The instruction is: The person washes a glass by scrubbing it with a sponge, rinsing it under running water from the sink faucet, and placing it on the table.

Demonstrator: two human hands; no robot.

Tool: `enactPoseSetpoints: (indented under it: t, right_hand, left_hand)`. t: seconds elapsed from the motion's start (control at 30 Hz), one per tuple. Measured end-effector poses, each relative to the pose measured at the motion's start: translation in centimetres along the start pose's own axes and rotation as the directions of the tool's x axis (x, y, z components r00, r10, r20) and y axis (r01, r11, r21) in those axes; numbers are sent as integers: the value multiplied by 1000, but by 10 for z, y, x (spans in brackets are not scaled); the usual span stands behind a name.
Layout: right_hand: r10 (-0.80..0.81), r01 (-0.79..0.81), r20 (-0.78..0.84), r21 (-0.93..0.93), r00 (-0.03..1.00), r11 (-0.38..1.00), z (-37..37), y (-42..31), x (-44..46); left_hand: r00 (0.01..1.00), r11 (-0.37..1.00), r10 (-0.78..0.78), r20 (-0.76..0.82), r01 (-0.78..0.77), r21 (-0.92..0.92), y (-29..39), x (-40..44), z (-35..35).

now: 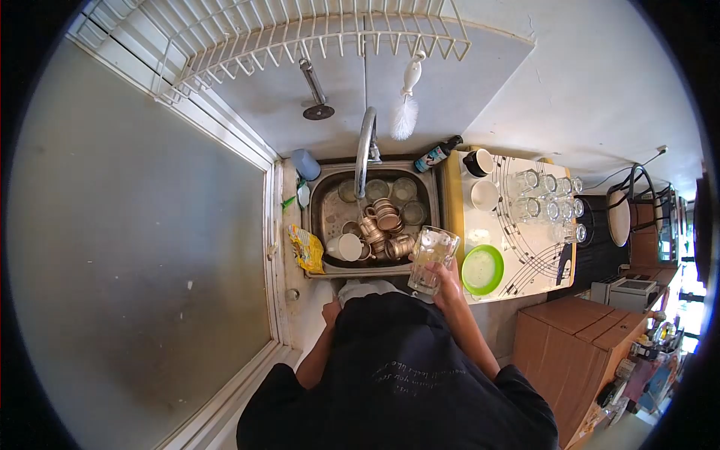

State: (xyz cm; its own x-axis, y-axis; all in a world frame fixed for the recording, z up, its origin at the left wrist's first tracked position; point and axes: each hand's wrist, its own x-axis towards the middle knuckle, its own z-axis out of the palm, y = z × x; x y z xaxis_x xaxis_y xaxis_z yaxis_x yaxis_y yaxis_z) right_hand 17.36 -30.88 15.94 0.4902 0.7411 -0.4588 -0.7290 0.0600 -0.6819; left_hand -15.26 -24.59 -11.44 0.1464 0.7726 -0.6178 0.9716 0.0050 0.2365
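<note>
A yellow packet (306,251) is lying beside the sink (371,271) of metal mugs (388,223). The left hand (330,312) is hanging near the waist, spread or curled I cannot tell. At the sink's front-right corner, the right hand (448,284) is gripping a glass mug (433,255) beside a green-rimmed dish (483,269).

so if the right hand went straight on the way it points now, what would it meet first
Probably a glass in the sink, just beyond the mug the right hand holds; height is unclear, so it may pass above.
</note>
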Motion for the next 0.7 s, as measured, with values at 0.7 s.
enactPoseSetpoints:
  t: [0.7]
  right_hand:
    - [-11, 9, -28, -87, 1000, 996, -19, -8, -7]
  left_hand:
    - [316, 265, 942, 114, -491, -830, 203, -254, -378]
